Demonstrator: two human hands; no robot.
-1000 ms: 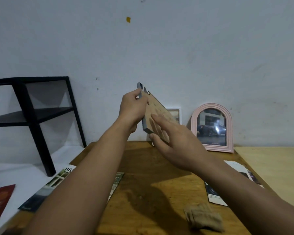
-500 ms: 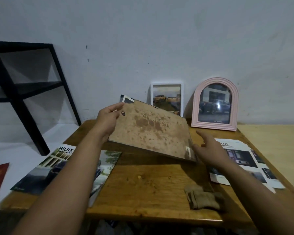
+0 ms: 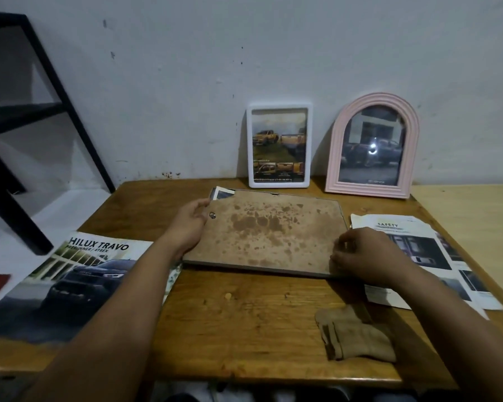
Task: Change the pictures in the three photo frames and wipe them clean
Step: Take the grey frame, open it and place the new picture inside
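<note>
On wooden table (image 3: 244, 329), both hands' fingers (image 3: 341, 246) clamp the face-down frame's (image 3: 267, 236) opposite edges.

Scuffed white wall (image 3: 186, 68); black shelf (image 3: 26, 111) left; wooden table (image 3: 244, 329); dim light

A large frame (image 3: 266, 236) lies face down near the table's middle, its stained brown backing up and a picture corner (image 3: 222, 194) poking out at its far left. Behind it, a white rectangular frame (image 3: 279, 146) and, to its right, a pink arched frame (image 3: 372, 146) stand leaning against the wall, each holding a truck picture.
</note>
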